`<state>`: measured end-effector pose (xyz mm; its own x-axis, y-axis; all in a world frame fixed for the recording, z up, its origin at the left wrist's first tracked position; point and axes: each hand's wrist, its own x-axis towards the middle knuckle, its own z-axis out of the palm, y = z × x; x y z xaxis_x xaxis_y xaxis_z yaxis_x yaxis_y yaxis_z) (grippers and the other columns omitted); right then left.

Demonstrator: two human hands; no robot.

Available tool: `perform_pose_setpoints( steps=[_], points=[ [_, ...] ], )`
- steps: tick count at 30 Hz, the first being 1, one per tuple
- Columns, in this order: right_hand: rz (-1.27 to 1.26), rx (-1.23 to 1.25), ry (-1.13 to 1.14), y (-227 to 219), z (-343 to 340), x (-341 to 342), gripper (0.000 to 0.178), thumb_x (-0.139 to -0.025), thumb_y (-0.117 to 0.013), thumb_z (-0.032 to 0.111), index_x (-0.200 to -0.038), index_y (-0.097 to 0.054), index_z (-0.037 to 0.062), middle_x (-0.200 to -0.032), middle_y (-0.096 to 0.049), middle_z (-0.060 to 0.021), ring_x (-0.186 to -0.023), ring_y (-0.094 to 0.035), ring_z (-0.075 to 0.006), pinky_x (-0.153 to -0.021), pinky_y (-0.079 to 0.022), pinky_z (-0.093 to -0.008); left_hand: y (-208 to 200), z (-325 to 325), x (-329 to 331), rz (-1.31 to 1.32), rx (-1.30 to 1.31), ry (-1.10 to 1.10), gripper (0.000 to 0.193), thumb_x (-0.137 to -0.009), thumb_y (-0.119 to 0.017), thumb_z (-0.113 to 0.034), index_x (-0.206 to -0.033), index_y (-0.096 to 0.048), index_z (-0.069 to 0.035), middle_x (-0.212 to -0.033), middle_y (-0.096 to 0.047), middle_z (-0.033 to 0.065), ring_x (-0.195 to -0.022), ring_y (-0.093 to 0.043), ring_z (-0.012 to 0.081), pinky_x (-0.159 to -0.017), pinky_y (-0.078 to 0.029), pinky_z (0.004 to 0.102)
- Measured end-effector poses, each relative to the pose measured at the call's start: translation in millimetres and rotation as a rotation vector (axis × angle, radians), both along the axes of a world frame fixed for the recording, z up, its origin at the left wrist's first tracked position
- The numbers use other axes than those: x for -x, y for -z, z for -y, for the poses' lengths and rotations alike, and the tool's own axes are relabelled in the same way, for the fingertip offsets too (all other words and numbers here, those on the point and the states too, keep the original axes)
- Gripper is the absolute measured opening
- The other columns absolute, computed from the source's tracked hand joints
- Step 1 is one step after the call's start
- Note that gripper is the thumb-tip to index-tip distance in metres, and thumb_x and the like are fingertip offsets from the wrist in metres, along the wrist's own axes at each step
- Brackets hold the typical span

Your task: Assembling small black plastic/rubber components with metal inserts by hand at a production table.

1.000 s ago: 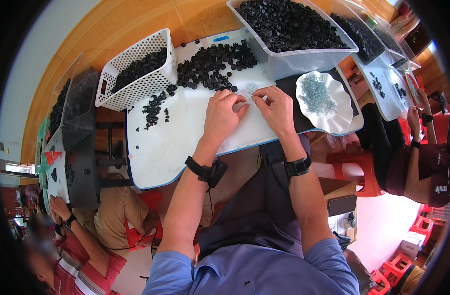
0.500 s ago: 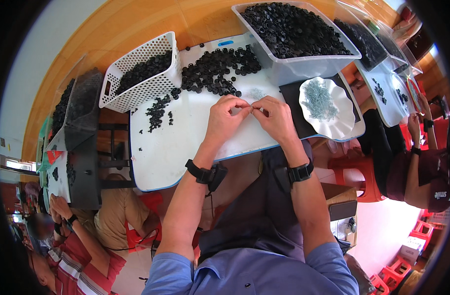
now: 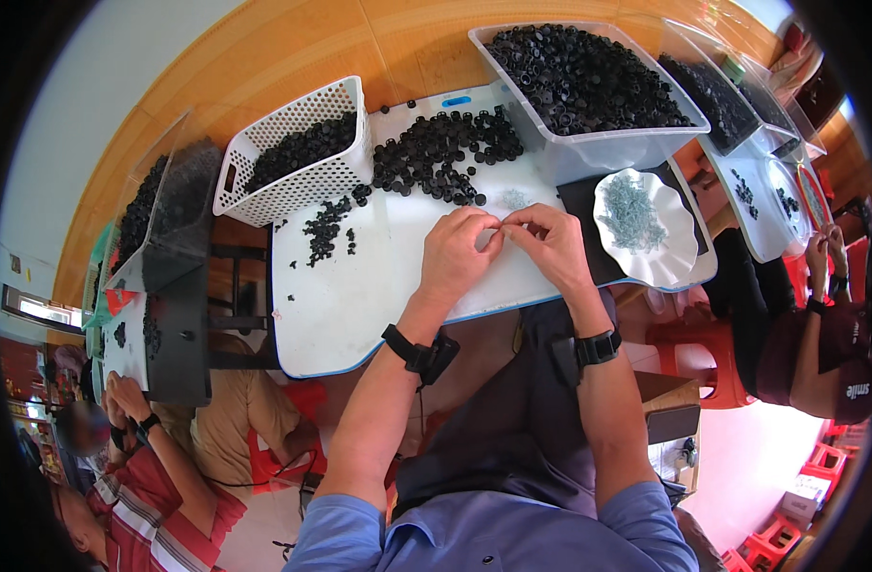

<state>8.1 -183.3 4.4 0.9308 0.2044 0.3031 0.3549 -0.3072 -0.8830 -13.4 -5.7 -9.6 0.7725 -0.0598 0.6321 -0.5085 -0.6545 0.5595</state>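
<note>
Over the white tabletop (image 3: 359, 286), my left hand (image 3: 460, 250) and my right hand (image 3: 553, 245) meet with pinched fingertips. Whatever sits between the fingers is too small to make out. Just beyond them lies a spread of small black round caps (image 3: 445, 157), with a little scatter of fine clear pieces (image 3: 514, 198) beside it. To the right of my right hand, a white scalloped dish (image 3: 679, 253) holds a heap of thin, pale blue-green pieces (image 3: 632, 214). A smaller group of tiny black parts (image 3: 326, 232) lies to the left.
A white perforated basket (image 3: 293, 176) of black parts stands at the back left. A clear plastic bin (image 3: 598, 153) heaped with black rings stands at the back right. A dark mat (image 3: 581, 200) lies under the dish. Co-workers sit left and right, near a red stool (image 3: 707, 357).
The whole view has shifted slightly, so the table and bins appear lower and further right. My hands stay together in nearly the same pinch.
</note>
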Motion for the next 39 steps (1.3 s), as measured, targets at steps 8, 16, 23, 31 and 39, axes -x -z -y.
perform_pose_setpoints(
  steps=[8,16,23,31,39],
  points=[
    [-0.032,-0.049,0.031,3.7,1.1,-2.5,0.017,-0.084,-0.078,0.014,-0.092,-0.076,-0.0009,-0.085,-0.076,-0.0097,-0.065,-0.064,-0.0149,-0.063,-0.052,-0.0292,0.9,-1.8,-6.1,0.023,0.05,-0.011,0.015,-0.079,-0.079,-0.006,-0.093,-0.073,-0.006,-0.091,-0.072,0.0073,-0.084,-0.07,0.0248,-0.076,-0.054,0.0356],
    [-0.046,-0.209,0.142,7.6,2.8,-3.2,0.015,-0.084,-0.076,0.013,-0.09,-0.075,-0.0001,-0.083,-0.075,-0.0078,-0.064,-0.062,-0.0121,-0.061,-0.05,-0.028,-33.0,-25.2,-73.0,-0.277,-0.161,-0.272,0.028,-0.082,-0.076,-0.022,-0.106,-0.078,-0.006,-0.101,-0.07,0.0128,-0.094,-0.069,0.0294,-0.083,-0.055,0.0399],
    [-0.024,-0.179,0.124,6.5,6.4,-1.5,0.017,-0.085,-0.076,0.016,-0.092,-0.076,0.0014,-0.085,-0.075,-0.0097,-0.064,-0.064,-0.017,-0.063,-0.052,-0.0309,-38.5,-16.3,-97.0,-0.529,-0.481,-0.312,0.022,-0.081,-0.075,-0.025,-0.097,-0.08,-0.011,-0.11,-0.07,0.012,-0.105,-0.066,0.0316,-0.09,-0.05,0.0457],
    [-0.042,-0.287,0.149,13.3,10.9,-2.1,0.016,-0.087,-0.076,0.015,-0.092,-0.076,0.0002,-0.082,-0.074,-0.0092,-0.064,-0.064,-0.0148,-0.061,-0.051,-0.0297,-28.5,5.9,-36.5,-0.325,-0.022,-0.116,0.021,-0.084,-0.079,-0.015,-0.102,-0.072,-0.005,-0.09,-0.076,0.0101,-0.079,-0.073,0.0236,-0.075,-0.055,0.036],
    [-0.053,-0.218,0.001,4.3,8.0,-3.7,0.019,-0.086,-0.075,0.016,-0.091,-0.075,-0.0019,-0.08,-0.073,-0.0095,-0.065,-0.063,-0.014,-0.062,-0.051,-0.0293,-13.9,15.3,14.9,-0.46,0.221,-0.054,0.025,-0.087,-0.082,-0.009,-0.109,-0.072,-0.002,-0.089,-0.074,0.0033,-0.079,-0.066,0.0089,-0.072,-0.053,0.0254]
  ],
)
